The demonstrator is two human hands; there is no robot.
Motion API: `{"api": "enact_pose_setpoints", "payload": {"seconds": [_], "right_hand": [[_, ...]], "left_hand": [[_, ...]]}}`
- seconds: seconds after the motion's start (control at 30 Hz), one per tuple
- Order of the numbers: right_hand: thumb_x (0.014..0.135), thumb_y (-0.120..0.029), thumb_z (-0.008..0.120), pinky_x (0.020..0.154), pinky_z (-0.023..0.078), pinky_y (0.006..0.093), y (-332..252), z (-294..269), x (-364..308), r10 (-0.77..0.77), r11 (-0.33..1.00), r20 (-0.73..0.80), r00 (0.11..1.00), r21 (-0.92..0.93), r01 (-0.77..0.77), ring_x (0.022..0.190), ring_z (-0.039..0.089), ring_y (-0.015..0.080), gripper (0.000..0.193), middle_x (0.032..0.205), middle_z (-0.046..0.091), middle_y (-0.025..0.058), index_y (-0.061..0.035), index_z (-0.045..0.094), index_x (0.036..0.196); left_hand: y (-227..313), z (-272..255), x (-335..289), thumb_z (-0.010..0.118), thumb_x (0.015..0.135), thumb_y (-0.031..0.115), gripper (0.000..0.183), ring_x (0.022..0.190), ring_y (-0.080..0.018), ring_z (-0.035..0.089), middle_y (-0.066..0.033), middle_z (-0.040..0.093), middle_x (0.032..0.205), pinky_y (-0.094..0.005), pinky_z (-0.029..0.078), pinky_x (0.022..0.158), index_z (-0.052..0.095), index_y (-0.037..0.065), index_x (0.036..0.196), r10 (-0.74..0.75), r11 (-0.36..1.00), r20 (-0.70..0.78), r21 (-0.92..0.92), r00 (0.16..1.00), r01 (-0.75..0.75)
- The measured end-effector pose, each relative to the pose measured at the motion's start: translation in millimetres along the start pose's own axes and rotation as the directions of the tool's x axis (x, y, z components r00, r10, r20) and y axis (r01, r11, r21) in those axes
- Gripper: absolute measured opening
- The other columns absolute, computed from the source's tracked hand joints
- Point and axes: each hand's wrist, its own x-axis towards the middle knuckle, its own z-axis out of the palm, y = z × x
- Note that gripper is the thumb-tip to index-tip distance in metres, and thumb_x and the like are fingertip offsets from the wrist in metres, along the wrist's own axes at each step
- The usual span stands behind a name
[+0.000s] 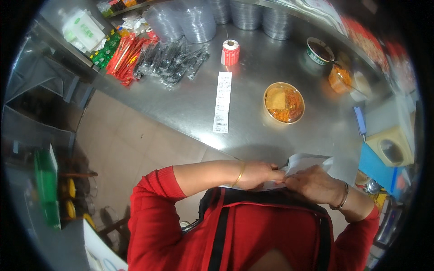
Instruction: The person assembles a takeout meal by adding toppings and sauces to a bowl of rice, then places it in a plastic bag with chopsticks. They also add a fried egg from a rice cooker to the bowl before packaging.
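A: In the head view, where is the thing being handled?
B: The white bag (309, 161) is at the person's chest, by the near edge of the tabletop (176, 101). Its visible flap sticks out past the knuckles toward one o'clock, closer to the right hand (312, 184) than the left hand (257, 175).
A: And its long axis?
B: Roughly nine o'clock to two, going by what shows.
A: What are the hands doing?
B: Both pinch the bag, almost meeting, with fingers curled in.
A: What lies ahead of them?
B: The round bowl of food (269, 117) is at twelve o'clock from the hands, well apart; neither hand is clearly nearer. The long receipt (222, 103) lies at ten to eleven.
A: What can't you make out?
B: The fingertips are tucked away, and knuckles cover the bag's middle. I can't tell whether it is paper or plastic. The stacked clear tubs (194, 22) are cut off at the top, and the black wrapped bundles (174, 61) at eleven are a jumble.
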Motion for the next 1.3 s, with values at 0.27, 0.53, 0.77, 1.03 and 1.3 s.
{"api": "enact_pose_setpoints", "payload": {"seconds": [0.27,0.53,0.77,1.03,1.3], "right_hand": [[0.09,-0.025,0.05,0.076,0.046,0.0387,37,-13,-19,0.176,0.759,0.548,0.818,0.453,-0.467,0.08,0.059,0.026,0.023,0.086,0.06,0.0124,-0.0098,0.051,0.107],[0.088,-0.022,0.048,0.085,0.042,0.0377,53,13,9,0.088,0.554,0.487,0.869,0.701,-0.449,0.098,0.054,0.0306,0.031,0.103,0.058,0.0181,-0.0017,0.055,0.109],[0.086,-0.022,0.05,0.086,0.042,0.0387,65,56,28,0.188,0.647,0.348,0.918,0.659,-0.383,0.1,0.053,0.0318,0.03,0.103,0.058,0.0178,-0.0023,0.056,0.108],[0.084,-0.022,0.052,0.087,0.041,0.0399,74,115,42,0.382,0.831,0.077,0.921,0.407,-0.379,0.103,0.051,0.0333,0.03,0.103,0.058,0.0175,-0.003,0.056,0.108],[0.083,-0.021,0.053,0.087,0.041,0.0411,98,119,-41,0.442,0.871,-0.06,0.895,0.266,-0.412,0.106,0.05,0.0348,0.03,0.104,0.058,0.0172,-0.0037,0.057,0.107]], "left_hand": [[28,-1,15,0.054,0.071,-0.001,0.045,0.075,-0.0329,0.058,-0.0133,0.051,0.104,-0.0429,0.048,0.065,0.052,0.005,0.115,-0.027,0.875,-0.351,0.444,0.936,0.192],[54,23,49,0.047,0.085,0.014,0.039,0.067,-0.0258,0.064,-0.0233,0.031,0.14,-0.0353,0.053,0.057,0.05,0.006,0.123,-0.111,0.698,-0.393,0.623,0.913,0.354],[57,21,54,0.043,0.09,0.017,0.032,0.063,-0.0255,0.064,-0.0214,0.027,0.143,-0.0368,0.054,0.059,0.056,0.008,0.118,-0.219,0.69,-0.377,0.592,0.9,0.416],[54,21,65,0.046,0.088,0.017,0.03,0.057,-0.0216,0.063,-0.0206,0.03,0.142,-0.0341,0.053,0.051,0.058,0.007,0.113,-0.18,0.644,-0.331,0.672,0.926,0.365],[46,26,114,0.047,0.088,0.018,0.03,0.057,-0.0223,0.061,-0.0184,0.029,0.143,-0.0354,0.052,0.049,0.058,0.013,0.116,0.015,0.738,-0.189,0.664,0.982,0.116]]}}
